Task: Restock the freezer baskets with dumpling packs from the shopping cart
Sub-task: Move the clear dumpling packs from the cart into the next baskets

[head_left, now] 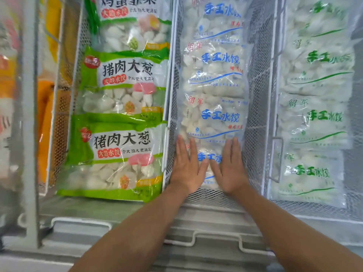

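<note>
A row of clear dumpling packs with blue print fills the middle white mesh basket (pixel 257 122). The nearest blue-print pack (pixel 209 160) lies at the basket's front end, partly under both of my hands. My left hand (pixel 186 167) and my right hand (pixel 230 167) lie flat on it side by side, fingers straight and pointing away from me. The pack behind it (pixel 214 118) overlaps its far edge. No shopping cart is in view.
The left basket (pixel 78 61) holds green-and-white dumpling packs (pixel 117 152). The right basket (pixel 275 160) holds clear packs with green print (pixel 312 171). The freezer's grey front rim (pixel 196 228) runs below the baskets. Orange packs (pixel 45 124) sit at far left.
</note>
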